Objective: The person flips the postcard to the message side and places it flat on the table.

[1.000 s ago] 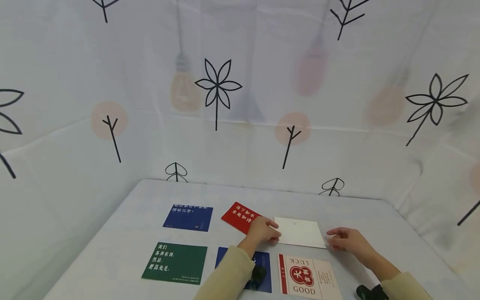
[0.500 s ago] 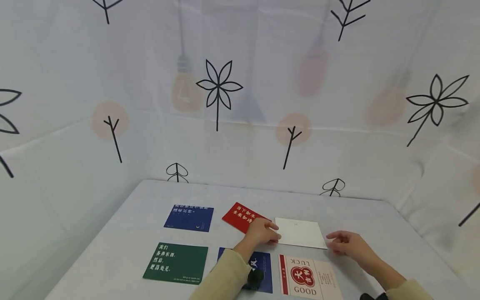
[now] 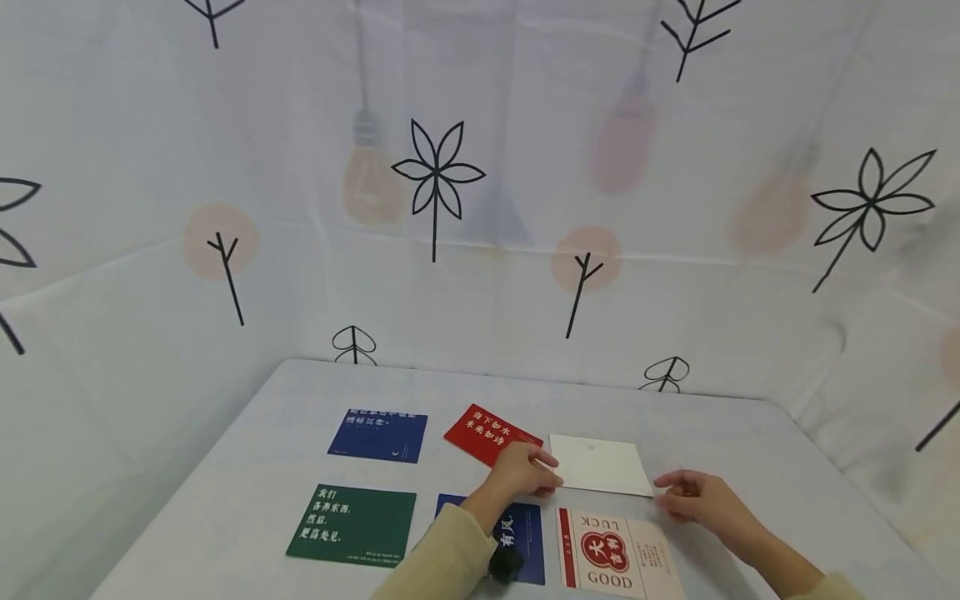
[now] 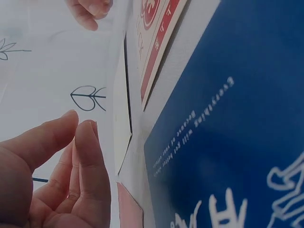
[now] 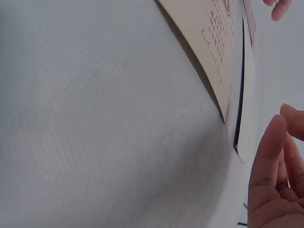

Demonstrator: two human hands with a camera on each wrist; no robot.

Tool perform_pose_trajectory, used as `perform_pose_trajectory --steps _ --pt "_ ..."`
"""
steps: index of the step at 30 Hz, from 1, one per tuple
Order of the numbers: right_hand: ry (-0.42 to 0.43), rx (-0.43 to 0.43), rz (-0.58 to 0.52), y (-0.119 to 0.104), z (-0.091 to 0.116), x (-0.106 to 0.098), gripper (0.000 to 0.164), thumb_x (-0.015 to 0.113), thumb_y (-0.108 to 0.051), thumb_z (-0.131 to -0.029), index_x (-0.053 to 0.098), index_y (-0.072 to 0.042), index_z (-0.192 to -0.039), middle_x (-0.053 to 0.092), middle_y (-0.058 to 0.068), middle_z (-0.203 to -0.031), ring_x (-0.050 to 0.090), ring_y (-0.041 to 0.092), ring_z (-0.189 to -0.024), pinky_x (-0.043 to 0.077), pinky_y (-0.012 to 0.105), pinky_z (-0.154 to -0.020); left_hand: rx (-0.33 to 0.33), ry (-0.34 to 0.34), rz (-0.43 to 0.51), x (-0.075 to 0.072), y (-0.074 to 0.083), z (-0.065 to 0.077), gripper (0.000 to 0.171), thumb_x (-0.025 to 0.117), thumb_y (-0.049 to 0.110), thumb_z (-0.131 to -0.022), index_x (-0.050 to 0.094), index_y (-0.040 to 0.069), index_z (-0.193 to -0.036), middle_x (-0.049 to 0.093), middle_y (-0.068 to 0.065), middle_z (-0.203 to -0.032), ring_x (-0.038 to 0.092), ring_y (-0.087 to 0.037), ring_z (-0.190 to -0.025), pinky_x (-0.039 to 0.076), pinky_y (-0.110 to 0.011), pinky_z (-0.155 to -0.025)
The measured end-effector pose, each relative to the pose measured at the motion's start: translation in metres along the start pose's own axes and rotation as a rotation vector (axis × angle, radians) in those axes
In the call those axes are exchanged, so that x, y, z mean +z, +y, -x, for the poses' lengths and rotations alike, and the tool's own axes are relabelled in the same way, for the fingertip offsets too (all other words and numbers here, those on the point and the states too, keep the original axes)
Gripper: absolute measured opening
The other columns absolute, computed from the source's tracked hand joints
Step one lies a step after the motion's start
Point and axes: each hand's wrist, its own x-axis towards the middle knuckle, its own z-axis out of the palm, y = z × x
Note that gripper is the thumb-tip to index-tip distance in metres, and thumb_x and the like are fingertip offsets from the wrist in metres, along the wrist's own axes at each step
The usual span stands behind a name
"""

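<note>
A plain whitish card (image 3: 600, 465) lies face-blank between the two hands in the head view. At its left end hovers my left hand (image 3: 521, 471), fingers loosely bent and overlapping the red card (image 3: 480, 432). Thumb and index fingertips nearly meet in the left wrist view, with nothing between them; the whitish card (image 4: 122, 109) lies past them. My right hand (image 3: 697, 500) is by the lower right corner of that card. Its thumb and index tips also come close together with nothing gripped in the right wrist view, apart from the whitish card (image 5: 245, 95).
Closer to me lie a green card (image 3: 351, 525), a dark blue card (image 3: 528, 542) partly under my left sleeve, and a cream GOOD LUCK card (image 3: 618, 554). Another blue card (image 3: 378, 436) is at the back left. A patterned white cloth (image 3: 480, 317) hangs behind the table.
Both hands have drawn slightly toward me, the right one a bit more, its fingertips now lower along the whitish card's right edge. The cards stay where they were.
</note>
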Motion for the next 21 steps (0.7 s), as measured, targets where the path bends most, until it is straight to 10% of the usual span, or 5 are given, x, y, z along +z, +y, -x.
perform_pose_trajectory --steps 21 --pt "-0.021 0.031 -0.014 -0.002 0.018 0.008 0.038 0.074 -0.014 -0.078 0.059 0.006 -0.106 0.056 0.004 -0.076 0.055 0.019 -0.068 0.050 0.030 -0.061 -0.001 -0.061 -0.005 0.003 0.000 0.016 0.016 0.077 0.011 -0.076 0.069 0.008 -0.089 0.060 -0.001 -0.067 0.061 -0.012 -0.055 0.054 -0.026 -0.056"
